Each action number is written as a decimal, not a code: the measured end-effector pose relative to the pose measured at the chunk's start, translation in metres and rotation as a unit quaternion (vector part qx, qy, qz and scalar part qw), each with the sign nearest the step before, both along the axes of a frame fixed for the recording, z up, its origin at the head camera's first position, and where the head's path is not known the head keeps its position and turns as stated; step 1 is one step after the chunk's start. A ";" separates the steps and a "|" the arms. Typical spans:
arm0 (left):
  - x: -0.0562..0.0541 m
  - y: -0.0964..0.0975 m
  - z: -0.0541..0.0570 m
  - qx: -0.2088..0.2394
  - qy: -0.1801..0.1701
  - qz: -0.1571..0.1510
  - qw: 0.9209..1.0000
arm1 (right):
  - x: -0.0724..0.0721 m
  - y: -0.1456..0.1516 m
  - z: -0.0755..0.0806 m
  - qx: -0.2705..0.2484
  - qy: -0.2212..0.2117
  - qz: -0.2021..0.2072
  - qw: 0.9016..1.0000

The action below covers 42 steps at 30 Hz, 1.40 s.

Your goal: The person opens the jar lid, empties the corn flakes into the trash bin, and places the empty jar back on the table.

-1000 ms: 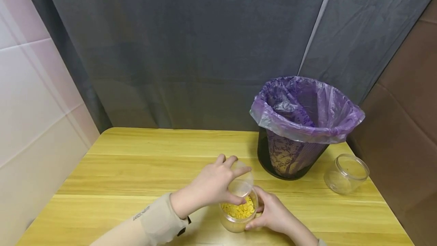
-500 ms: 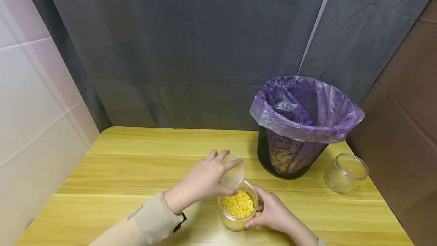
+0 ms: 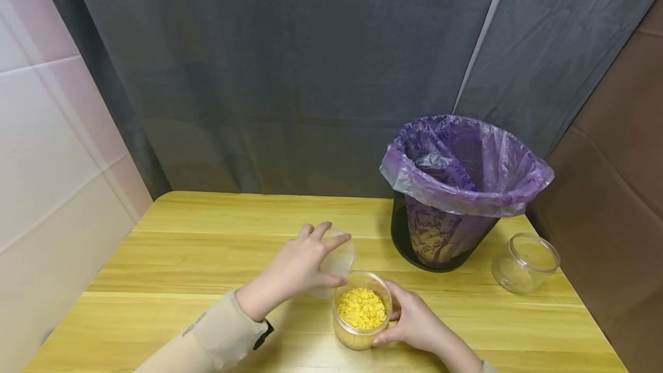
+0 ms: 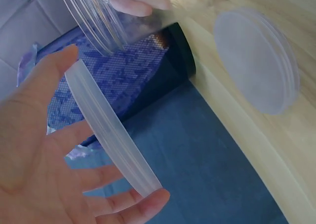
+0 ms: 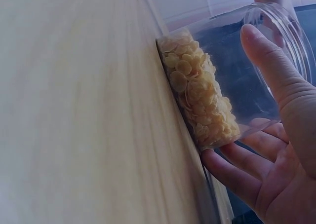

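Observation:
My left hand (image 3: 300,262) holds a round translucent lid (image 4: 111,128) by its edge, thumb on one side and fingertips on the other. The lid stands tilted, just left of a see-through plastic jar (image 3: 354,338). Yellow corn flakes (image 3: 361,308) fill the lower part of this uncovered jar, which stands upright on the table. Around the jar's right side curls my right hand (image 3: 416,322), its thumb (image 5: 269,56) along the wall near the threaded neck. A second translucent lid (image 4: 254,61) lies on the table, mostly hidden below my left hand in the head view.
A black mesh bin (image 3: 440,240) with a purple bag (image 3: 466,200) over its rim stands at the back right of the wooden table (image 3: 223,235). Another see-through jar (image 3: 523,266) without a lid stands near the right edge. A grey curtain (image 3: 285,73) hangs behind.
My left hand has carried the lid leftward, off from above the jar's mouth, uncovering the corn flakes. My right hand has stayed on the jar.

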<state>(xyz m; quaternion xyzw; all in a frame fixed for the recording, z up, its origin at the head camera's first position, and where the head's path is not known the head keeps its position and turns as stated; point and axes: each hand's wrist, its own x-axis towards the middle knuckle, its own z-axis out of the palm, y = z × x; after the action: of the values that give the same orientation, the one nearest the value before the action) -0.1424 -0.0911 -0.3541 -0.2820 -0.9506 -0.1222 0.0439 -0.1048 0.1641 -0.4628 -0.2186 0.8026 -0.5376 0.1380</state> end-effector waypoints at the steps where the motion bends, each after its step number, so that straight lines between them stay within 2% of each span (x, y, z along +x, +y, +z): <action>1: 0.000 -0.001 0.000 -0.001 0.001 0.005 1.000 | 0.000 0.000 0.000 0.000 -0.002 -0.001 1.000; 27: -0.004 -0.033 -0.017 0.021 -0.021 0.073 0.997 | 0.000 0.000 0.000 0.003 -0.003 -0.008 1.000; 42: -0.001 -0.054 -0.029 0.018 -0.030 0.093 0.995 | 0.000 -0.001 -0.001 0.002 0.001 -0.004 1.000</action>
<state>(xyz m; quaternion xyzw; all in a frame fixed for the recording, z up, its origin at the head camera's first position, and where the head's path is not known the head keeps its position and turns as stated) -0.1437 -0.1452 -0.3833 -0.1876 -0.9713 -0.1429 0.0315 -0.1050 0.1632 -0.4634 -0.2156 0.8046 -0.5366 0.1349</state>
